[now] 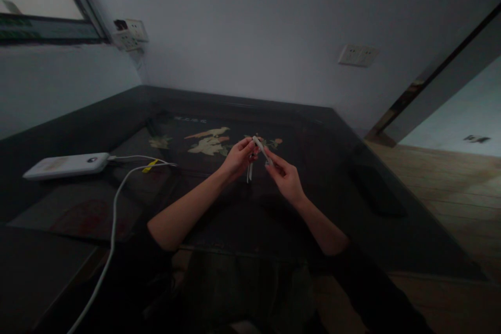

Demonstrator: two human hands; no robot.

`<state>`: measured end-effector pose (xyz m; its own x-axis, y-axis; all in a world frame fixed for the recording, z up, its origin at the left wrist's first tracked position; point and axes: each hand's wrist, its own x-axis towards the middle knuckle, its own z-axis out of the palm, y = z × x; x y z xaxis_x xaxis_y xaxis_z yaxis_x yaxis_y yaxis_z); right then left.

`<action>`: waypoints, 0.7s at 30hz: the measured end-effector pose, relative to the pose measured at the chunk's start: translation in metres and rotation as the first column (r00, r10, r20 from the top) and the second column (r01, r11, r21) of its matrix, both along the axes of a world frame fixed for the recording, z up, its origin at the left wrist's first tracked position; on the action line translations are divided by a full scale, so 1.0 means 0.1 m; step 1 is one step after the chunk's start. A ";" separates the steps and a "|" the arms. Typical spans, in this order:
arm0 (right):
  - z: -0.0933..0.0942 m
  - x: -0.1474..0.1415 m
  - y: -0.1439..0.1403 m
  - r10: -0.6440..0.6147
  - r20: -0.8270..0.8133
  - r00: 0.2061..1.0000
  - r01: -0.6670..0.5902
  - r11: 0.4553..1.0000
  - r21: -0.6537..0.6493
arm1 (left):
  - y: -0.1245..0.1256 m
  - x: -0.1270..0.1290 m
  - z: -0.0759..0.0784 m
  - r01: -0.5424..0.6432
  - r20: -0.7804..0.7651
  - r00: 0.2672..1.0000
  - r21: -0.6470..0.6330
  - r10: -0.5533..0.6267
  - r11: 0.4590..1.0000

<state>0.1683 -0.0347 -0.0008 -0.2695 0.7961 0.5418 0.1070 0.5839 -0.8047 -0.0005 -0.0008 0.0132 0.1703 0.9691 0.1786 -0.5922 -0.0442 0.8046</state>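
Observation:
Above the middle of the dark table, both my hands are closed on a slim white cord (261, 147), which looks folded or bundled. My left hand (238, 158) pinches its upper end between thumb and fingers. Lower and to the right, my right hand (285, 175) grips the other end with bent fingers. Two thin white strands hang down between the hands, and their tips are free of the table as far as I can see. The dim light and small size hide the cord's exact kind and its ends.
On the dark table (332, 156), a white power bank (66, 165) lies at the left, with a white cable (115, 214) and a yellow tag (150, 166) beside it. A dark flat phone-like object (378, 190) lies at the right. Wall sockets (358, 56) are behind.

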 end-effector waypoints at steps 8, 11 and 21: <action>0.00 0.03 0.06 -0.110 0.026 0.994 0.111 0.993 -0.028 | 0.00 -0.01 -0.02 -0.008 -0.003 1.000 -0.016 0.008 1.000; -0.01 0.04 0.07 -0.122 0.020 0.992 0.122 0.992 -0.031 | 0.01 0.00 -0.03 -0.001 -0.001 1.000 -0.016 0.001 1.000; 0.01 -0.02 -0.03 0.019 -0.001 1.000 -0.019 1.000 0.019 | -0.03 0.01 0.03 0.001 0.019 1.000 0.019 -0.001 1.000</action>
<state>0.1661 -0.0375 0.0003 -0.2835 0.7804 0.5572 0.0949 0.6011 -0.7935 0.0003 -0.0035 0.0162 0.1679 0.9653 0.1998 -0.6075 -0.0584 0.7922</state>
